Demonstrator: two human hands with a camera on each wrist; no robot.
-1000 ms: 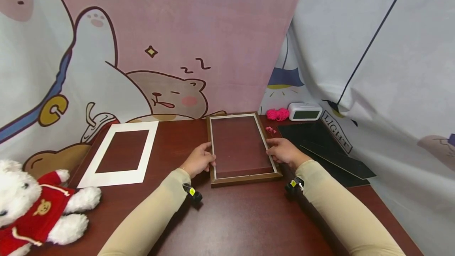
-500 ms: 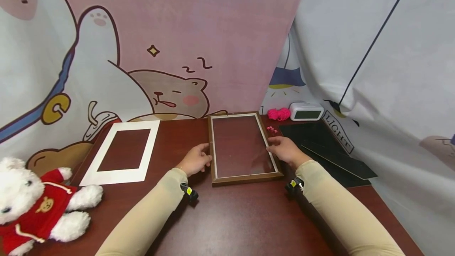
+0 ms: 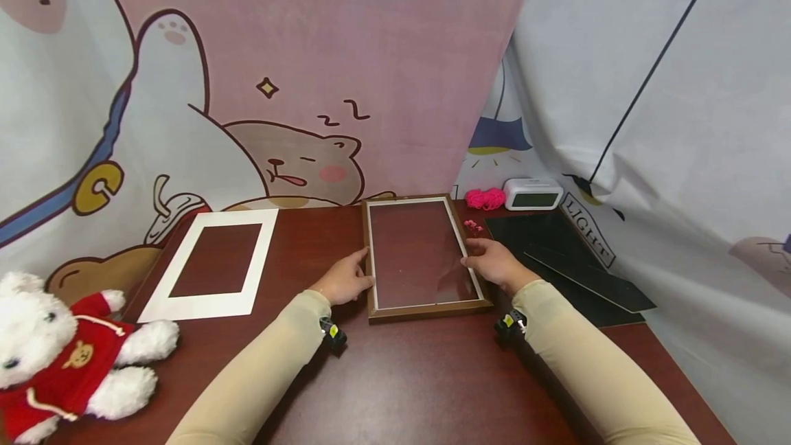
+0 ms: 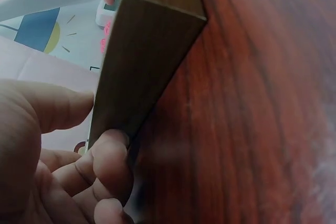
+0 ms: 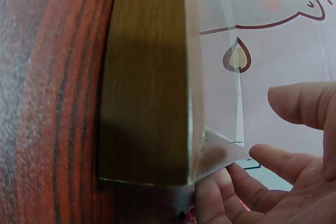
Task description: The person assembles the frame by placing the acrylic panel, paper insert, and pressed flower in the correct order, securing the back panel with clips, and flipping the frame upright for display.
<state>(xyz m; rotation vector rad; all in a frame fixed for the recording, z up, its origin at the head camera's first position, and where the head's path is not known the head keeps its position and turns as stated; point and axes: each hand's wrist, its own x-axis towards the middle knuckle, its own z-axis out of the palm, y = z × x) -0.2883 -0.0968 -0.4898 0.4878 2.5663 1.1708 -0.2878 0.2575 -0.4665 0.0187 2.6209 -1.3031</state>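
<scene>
A wooden picture frame [image 3: 364, 239] lies flat on the table with a clear pane in it. My left hand [image 3: 342, 280] is at its left side. In the left wrist view the thumb reaches the frame's edge, and bent fingertips [image 4: 113, 153] rest against its outer side. At the right side is my right hand [image 3: 494, 263]. The right wrist view shows the thumb [image 5: 299, 103] apart from the frame and loosely bent fingers [image 5: 278, 163] near its far corner. There a pointed see-through corner [image 5: 226, 150] shows; whether a finger touches it I cannot tell.
A white mat board [image 3: 151, 304] lies on the left, behind a plush toy [image 3: 77, 356]. Black boards [image 3: 575, 273] overlap on the right. Pink yarn [image 3: 485, 198], a small pink piece [image 3: 473, 225] and a white digital clock [image 3: 533, 194] sit by the back curtain.
My left hand drew slightly back from the frame's left side, then returned to it. The inner wall at the frame's near end, plain earlier, now looks covered by the pane. My right hand barely moved.
</scene>
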